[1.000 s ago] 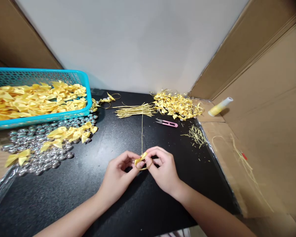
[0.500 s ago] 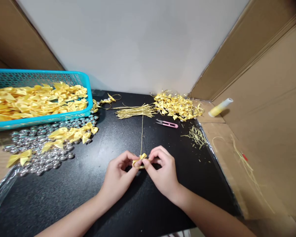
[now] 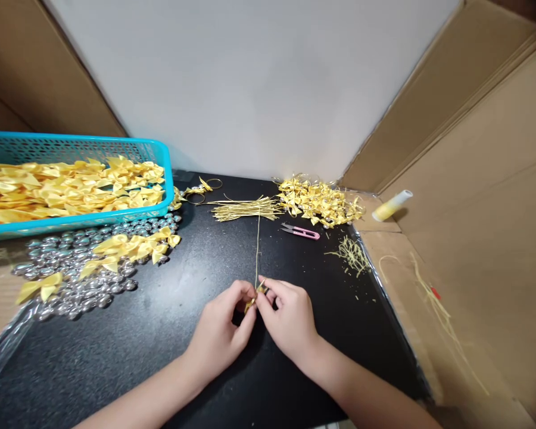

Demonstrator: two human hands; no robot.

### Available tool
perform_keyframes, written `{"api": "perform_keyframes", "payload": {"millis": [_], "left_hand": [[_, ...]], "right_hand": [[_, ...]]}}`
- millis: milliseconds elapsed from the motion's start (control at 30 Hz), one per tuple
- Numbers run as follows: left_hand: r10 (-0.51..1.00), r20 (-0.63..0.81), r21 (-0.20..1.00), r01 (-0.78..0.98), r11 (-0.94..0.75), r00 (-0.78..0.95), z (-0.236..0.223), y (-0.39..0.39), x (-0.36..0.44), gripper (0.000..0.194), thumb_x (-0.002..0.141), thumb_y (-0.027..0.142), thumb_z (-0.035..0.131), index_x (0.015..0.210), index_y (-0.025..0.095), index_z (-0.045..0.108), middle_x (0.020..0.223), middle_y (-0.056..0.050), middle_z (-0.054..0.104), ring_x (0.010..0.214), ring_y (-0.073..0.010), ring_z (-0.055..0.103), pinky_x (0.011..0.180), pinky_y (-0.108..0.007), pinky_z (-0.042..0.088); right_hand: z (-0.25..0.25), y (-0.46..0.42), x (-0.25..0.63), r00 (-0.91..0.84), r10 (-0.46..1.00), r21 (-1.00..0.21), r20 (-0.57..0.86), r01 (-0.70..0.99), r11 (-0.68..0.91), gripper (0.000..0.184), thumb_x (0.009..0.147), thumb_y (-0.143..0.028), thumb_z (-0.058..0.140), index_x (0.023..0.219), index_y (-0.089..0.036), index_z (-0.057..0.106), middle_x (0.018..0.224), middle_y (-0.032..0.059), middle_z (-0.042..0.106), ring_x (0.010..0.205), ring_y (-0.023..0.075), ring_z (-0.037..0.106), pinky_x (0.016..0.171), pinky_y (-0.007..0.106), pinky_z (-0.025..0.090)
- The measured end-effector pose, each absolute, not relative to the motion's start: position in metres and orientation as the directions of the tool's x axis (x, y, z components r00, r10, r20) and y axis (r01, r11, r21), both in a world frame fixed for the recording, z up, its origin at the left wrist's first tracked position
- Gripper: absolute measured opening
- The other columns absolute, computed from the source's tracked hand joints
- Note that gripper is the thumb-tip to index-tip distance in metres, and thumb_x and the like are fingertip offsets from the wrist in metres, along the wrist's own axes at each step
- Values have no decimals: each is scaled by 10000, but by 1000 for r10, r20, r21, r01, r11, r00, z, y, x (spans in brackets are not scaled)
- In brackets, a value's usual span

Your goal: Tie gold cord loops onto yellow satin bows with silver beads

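Low over the near middle of the black table, my left hand [image 3: 226, 325] and my right hand [image 3: 290, 316] meet with fingertips pinched. Between them is a small yellow ribbon bow [image 3: 250, 304], mostly hidden by the fingers. My left thumb and forefinger close on the bow from the left. My right thumb and forefinger pinch its other side, where a bit of gold cord shows. One gold cord [image 3: 257, 250] runs from the fingertips straight away toward a bundle of cut gold cords [image 3: 245, 208].
A turquoise basket [image 3: 168, 173] full of yellow bows stands at the left, with silver beads [image 3: 84, 292] and loose bows before it. Pink thread snips [image 3: 301, 231], a heap of bows on cords [image 3: 317, 199] and cord scraps [image 3: 352, 255] lie right. Cardboard walls flank the table.
Both hands have turned the bow, which now shows less between the fingers. My right fingertips have come closer to the left ones. The camera view has shifted slightly.
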State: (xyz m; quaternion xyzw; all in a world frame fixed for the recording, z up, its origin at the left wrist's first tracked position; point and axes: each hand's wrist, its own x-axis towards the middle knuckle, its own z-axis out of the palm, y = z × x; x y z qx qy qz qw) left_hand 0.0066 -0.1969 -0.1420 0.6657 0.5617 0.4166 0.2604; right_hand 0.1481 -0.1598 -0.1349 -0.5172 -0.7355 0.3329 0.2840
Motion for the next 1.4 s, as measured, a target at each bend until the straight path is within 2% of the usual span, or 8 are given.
{"api": "perform_keyframes", "payload": {"millis": [100, 233, 433, 633, 800, 1100, 1233, 1400], "left_hand": [[962, 265, 806, 532, -260, 68, -143, -197, 7, 86, 860, 156, 507, 847, 231, 468, 697, 30, 566, 583, -131, 535, 572, -226, 433], [980, 190, 871, 451, -193, 54, -143, -197, 8, 77, 871, 179, 516, 844, 230, 465, 687, 42, 527, 583, -127, 506, 564, -226, 403], [997, -59, 998, -10, 59, -46, -142, -188, 3, 219, 837, 299, 636, 831, 228, 429, 683, 70, 492, 604, -106, 477, 578, -207, 403], [965, -245, 918, -343, 201, -92, -139, -173, -7, 334, 714, 301, 766, 846, 217, 470, 629, 89, 528, 561, -89, 499, 554, -192, 404], [939, -329, 853, -459, 249, -101, -134, -162, -18, 368, 648, 233, 800, 833, 203, 484, 601, 88, 542, 548, -77, 513, 547, -179, 409], [979, -156, 912, -399, 93, -130, -95, -112, -36, 311, 633, 219, 803, 777, 187, 529, 612, 70, 538, 558, -81, 542, 546, -185, 412], [990, -9, 932, -361, -44, -144, -64, -83, -38, 276, 634, 231, 805, 765, 183, 566, 651, 58, 556, 583, -85, 547, 557, -192, 413], [970, 139, 917, -343, -202, -201, -36, -58, -36, 245, 629, 243, 814, 763, 181, 619, 682, 44, 601, 639, -92, 569, 589, -196, 410]], "right_hand": [[-133, -155, 146, -285, 958, -846, 18, 506, 166, 175, 815, -206, 577, 751, -187, 738, 609, 7, 573, 518, 116, 436, 502, 251, 314], [-135, -149, 144, -307, 952, -958, 1, 273, 90, 184, 786, -214, 589, 631, -175, 680, 597, -22, 460, 540, 103, 401, 506, 239, 303], [-127, -145, 149, -388, 920, -995, -60, -47, -85, 253, 766, -407, 684, 647, -184, 657, 732, -1, 502, 661, 125, 461, 607, 245, 393], [-105, -142, 166, -426, 896, -960, 125, -281, 0, 265, 789, -465, 690, 693, -220, 662, 806, 33, 572, 795, 176, 545, 775, 308, 459], [-83, -122, 188, -280, 954, -899, 107, -437, -27, 230, 754, -431, 736, 697, -238, 626, 702, 5, 539, 760, 175, 542, 791, 327, 487], [-34, -80, 221, -84, 979, -840, 185, -531, 113, 195, 688, -392, 818, 728, -260, 680, 679, -21, 512, 703, 136, 520, 703, 288, 510], [1, -66, 229, 36, 939, -765, 343, -569, 301, 183, 667, -380, 828, 694, -278, 678, 631, -38, 473, 661, 133, 514, 688, 311, 516], [23, -58, 232, 90, 829, -655, 552, -568, 498, 96, 803, -367, 718, 745, -305, 674, 589, -52, 399, 610, 122, 471, 670, 293, 494]]}}
